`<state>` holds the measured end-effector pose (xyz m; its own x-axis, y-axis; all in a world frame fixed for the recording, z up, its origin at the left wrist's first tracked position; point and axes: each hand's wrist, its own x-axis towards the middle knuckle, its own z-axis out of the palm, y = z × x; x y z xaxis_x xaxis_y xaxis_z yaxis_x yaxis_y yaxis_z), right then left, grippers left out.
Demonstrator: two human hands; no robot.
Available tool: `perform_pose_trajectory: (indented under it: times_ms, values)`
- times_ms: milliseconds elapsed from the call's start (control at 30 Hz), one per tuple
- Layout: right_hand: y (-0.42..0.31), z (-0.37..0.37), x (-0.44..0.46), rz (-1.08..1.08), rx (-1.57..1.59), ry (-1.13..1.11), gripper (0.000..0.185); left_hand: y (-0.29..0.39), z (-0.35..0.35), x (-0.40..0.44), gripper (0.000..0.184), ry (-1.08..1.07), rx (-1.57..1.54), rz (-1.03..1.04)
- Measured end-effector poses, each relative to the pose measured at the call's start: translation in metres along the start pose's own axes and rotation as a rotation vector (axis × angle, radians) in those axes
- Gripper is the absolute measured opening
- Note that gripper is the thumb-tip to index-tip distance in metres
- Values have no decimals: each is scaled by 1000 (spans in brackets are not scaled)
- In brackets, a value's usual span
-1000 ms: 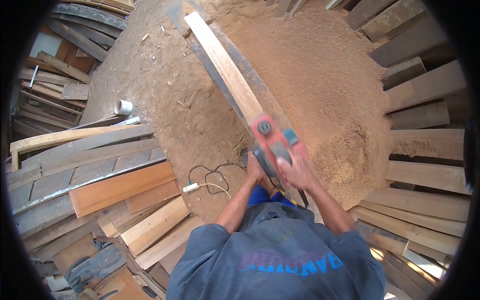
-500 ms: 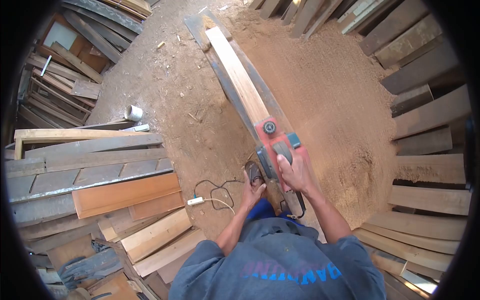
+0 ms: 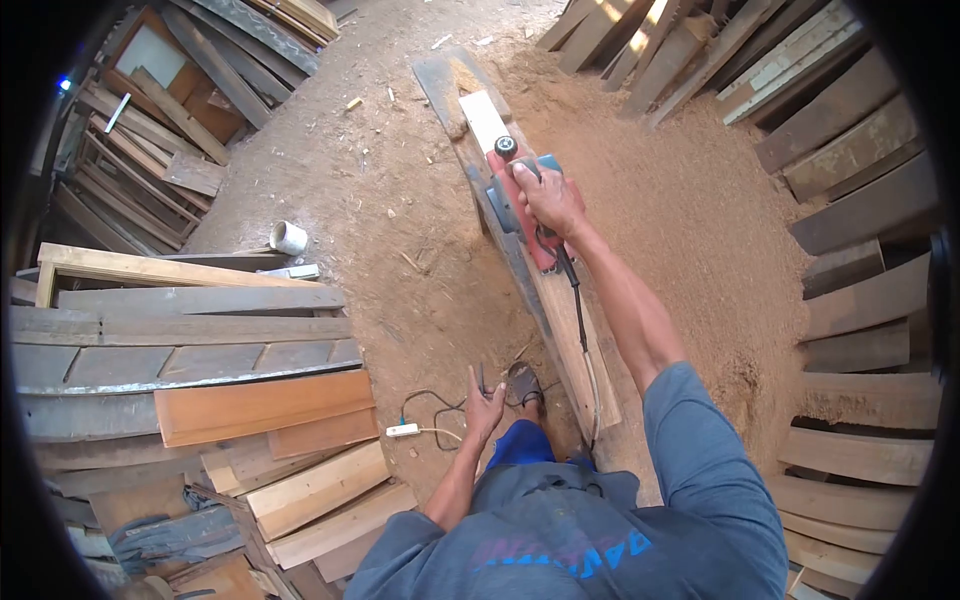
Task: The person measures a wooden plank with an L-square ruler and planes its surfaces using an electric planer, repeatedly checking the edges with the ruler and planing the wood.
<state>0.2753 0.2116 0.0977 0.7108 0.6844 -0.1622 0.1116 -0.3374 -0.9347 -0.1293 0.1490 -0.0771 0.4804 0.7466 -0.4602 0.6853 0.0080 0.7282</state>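
1. Planer (image 3: 527, 228): on the pale board (image 3: 568, 315), toward its far end; board lies lengthwise on the bench (image 3: 437, 76).
2. Right hand (image 3: 552, 200): wrapped round planer's handle, knuckles up. Arm reaching well forward, almost straight, slanting inward from the shoulder.
3. Left hand (image 3: 483, 412): fingers spread, pointing ahead; elbow bent, forearm low, near the foot (image 3: 522, 380).
4. Cord (image 3: 574, 290): trails from planer's rear, back along the board.

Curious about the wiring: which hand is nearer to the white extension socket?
Left. The left hand appears just right of the white extension socket, not touching it; the right hand is farther off, ahead and to the right, gripping the red electric planer.
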Motion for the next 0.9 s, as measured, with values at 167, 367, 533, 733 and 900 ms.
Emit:
perform_pose_trajectory:
  times_ms: [167, 367, 533, 733, 900]
  values:
    - [-9, -35, -72, 99, 138, -12, 43, -22, 21, 18, 76, 305, 30, 229]
    - [14, -70, -222, 115, 103, -89, 38, -46, 45, 18, 37, -73, -131, -66]
    - [55, -69, -341, 273, 144, -115, 47, -23, 55, -37, 39, -208, -316, -205]
    - [79, -72, -469, 332, 74, -222, 83, -47, 83, -93, 55, -98, 43, 244]
    - [114, -56, -501, 229, 69, -109, 68, -81, 111, -118, 49, -679, 353, 417]
